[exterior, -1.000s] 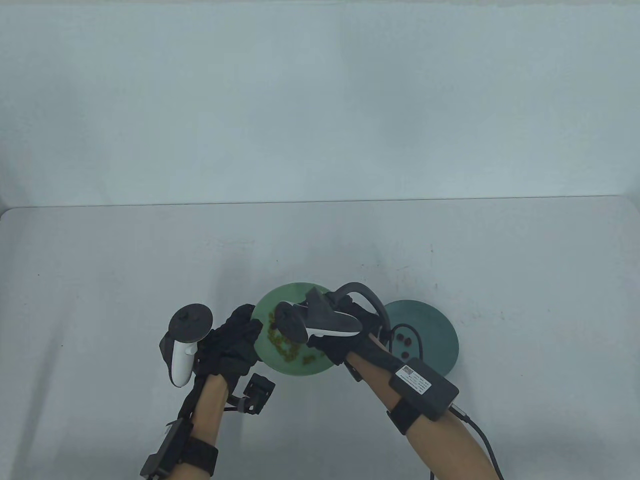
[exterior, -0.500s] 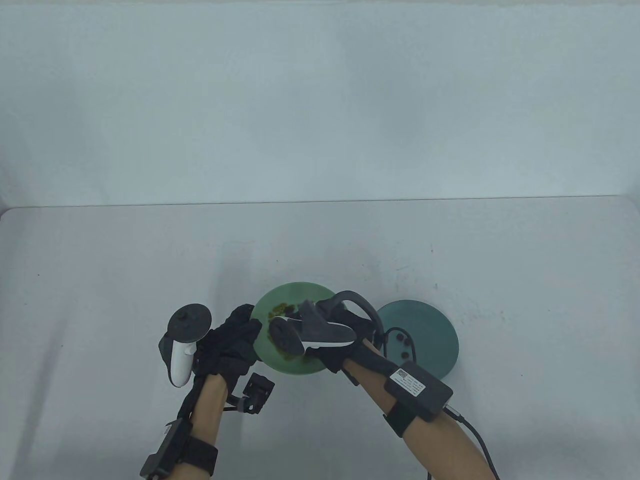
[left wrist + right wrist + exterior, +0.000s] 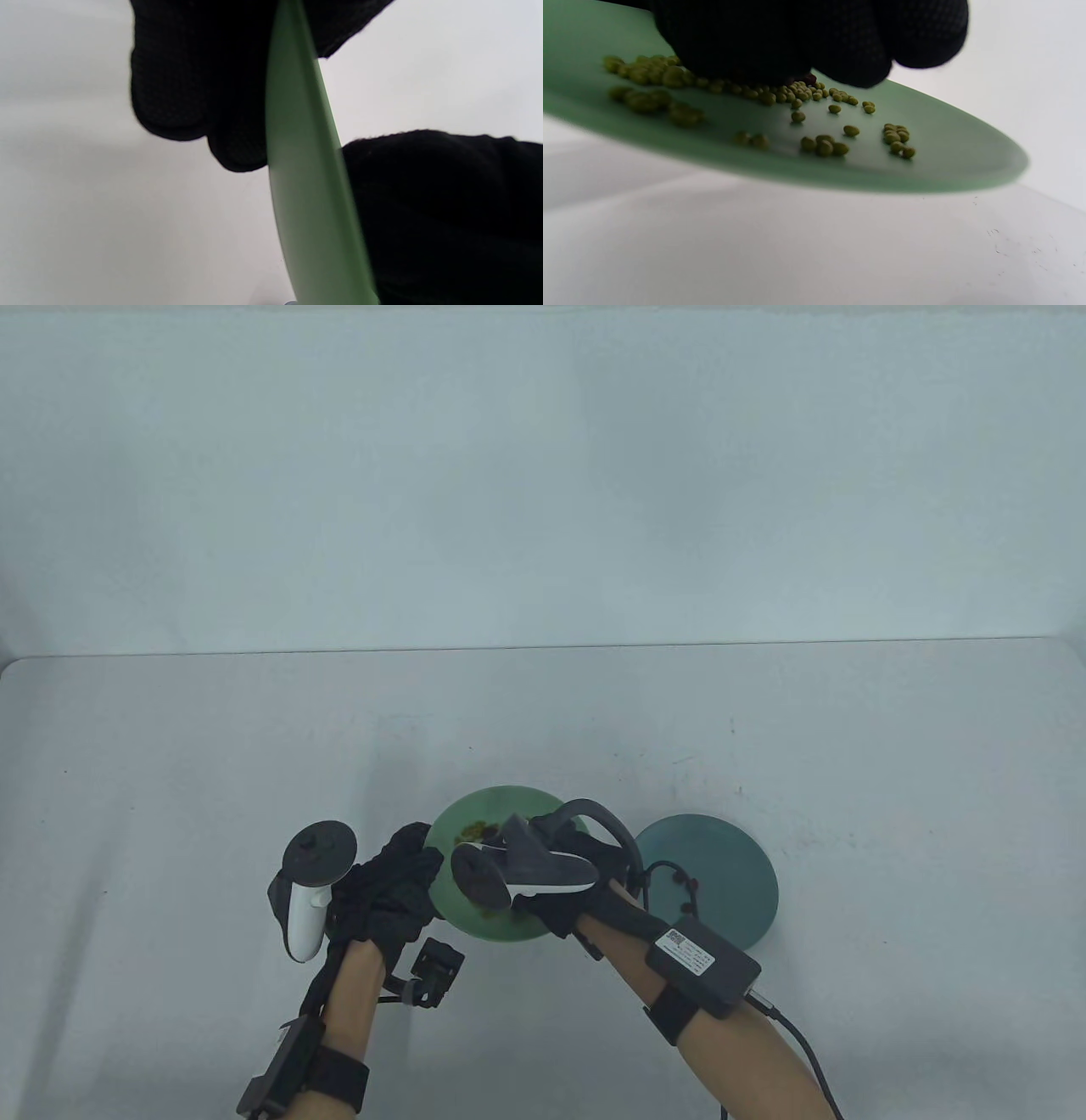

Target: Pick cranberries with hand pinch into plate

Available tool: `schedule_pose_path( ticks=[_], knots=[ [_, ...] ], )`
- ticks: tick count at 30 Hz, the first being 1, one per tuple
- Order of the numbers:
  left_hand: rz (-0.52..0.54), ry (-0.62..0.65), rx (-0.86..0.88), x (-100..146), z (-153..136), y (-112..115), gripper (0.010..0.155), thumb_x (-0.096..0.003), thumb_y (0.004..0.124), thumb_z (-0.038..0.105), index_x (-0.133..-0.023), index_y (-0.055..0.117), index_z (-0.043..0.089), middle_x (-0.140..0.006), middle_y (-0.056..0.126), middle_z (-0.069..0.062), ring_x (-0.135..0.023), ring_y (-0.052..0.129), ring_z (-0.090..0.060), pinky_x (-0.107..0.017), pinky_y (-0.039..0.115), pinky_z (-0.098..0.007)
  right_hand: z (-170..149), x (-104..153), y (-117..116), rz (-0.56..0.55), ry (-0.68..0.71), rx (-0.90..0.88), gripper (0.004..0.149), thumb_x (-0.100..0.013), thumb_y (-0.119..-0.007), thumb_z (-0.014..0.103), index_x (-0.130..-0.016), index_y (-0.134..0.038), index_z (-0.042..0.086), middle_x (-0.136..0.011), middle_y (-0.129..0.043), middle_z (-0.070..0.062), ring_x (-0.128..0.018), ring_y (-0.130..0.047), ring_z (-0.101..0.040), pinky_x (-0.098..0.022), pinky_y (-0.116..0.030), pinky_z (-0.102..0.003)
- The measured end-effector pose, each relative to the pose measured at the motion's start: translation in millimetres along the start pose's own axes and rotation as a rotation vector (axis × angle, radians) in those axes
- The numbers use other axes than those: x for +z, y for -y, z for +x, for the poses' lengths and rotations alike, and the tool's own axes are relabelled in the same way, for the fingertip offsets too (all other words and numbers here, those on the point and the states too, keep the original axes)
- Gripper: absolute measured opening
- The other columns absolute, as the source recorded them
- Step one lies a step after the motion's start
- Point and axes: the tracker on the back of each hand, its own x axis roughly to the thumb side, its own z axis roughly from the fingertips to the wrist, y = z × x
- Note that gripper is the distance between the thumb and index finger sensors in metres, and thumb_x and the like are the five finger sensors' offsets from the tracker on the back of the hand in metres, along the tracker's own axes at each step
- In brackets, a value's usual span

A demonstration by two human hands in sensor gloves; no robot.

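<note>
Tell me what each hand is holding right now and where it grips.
Left hand grips the light green plate by its rim. Right hand is down among the green beans; any pinch is hidden.

The gloved right hand (image 3: 806, 38) hangs from the top edge, its fingertips (image 3: 857, 72) down among small green beans (image 3: 823, 146) scattered over a light green plate (image 3: 967, 165); a dark red speck (image 3: 809, 79) shows just under the fingertips; the plate sits on a white table (image 3: 797, 245).
</note>
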Motion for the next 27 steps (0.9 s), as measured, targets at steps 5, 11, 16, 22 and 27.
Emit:
schedule_pose_path(
  ticks=[5,11,16,22,27],
  knots=[
    [0.003,0.004,-0.005,0,0,0,0.057,-0.0586,0.068,0.021,-0.108,0.051,-0.003,-0.087,0.082,-0.02,-0.055,0.109,-0.023,-0.045,0.094,-0.037,-1,-2,0,0.002,-0.001,-0.025,0.046,-0.052,-0.075,0.047,-0.09,-0.081,0.021,-0.043,-0.091,0.014,-0.035,-0.094,-0.006,-0.037,-0.087,-0.031],
    [0.0,0.006,-0.018,0,1,0,0.057,-0.0586,0.068,0.021,-0.108,0.051,-0.002,-0.087,0.082,-0.02,-0.055,0.109,-0.023,-0.045,0.094,-0.037,5,-5,1,0.037,0.018,-0.009,0.048,-0.054,-0.073,0.046,-0.089,-0.082,0.014,-0.043,-0.091,0.015,-0.035,-0.095,-0.005,-0.036,-0.087,-0.031],
    [0.004,0.005,-0.013,0,0,-1,0.057,-0.0587,0.068,0.021,-0.108,0.051,-0.002,-0.087,0.082,-0.019,-0.055,0.109,-0.023,-0.045,0.094,-0.037,4,-5,5,0.03,0.014,-0.024,0.048,-0.054,-0.074,0.046,-0.089,-0.082,0.015,-0.043,-0.091,0.014,-0.034,-0.095,-0.005,-0.036,-0.087,-0.031],
    [-0.001,0.002,0.001,0,0,0,0.057,-0.0588,0.068,0.021,-0.108,0.051,-0.002,-0.087,0.082,-0.019,-0.055,0.109,-0.023,-0.045,0.094,-0.037,-3,-1,19,-0.003,0.004,-0.034,0.048,-0.054,-0.074,0.046,-0.089,-0.083,0.015,-0.043,-0.091,0.015,-0.034,-0.095,-0.005,-0.036,-0.087,-0.031],
    [0.003,0.002,-0.003,0,0,0,0.057,-0.0588,0.068,0.021,-0.108,0.051,-0.002,-0.088,0.082,-0.019,-0.055,0.109,-0.023,-0.045,0.094,-0.037,-18,9,34,-0.038,-0.027,-0.034,0.047,-0.054,-0.073,0.046,-0.089,-0.083,0.016,-0.043,-0.091,0.015,-0.034,-0.094,-0.005,-0.035,-0.087,-0.031]
  ],
)
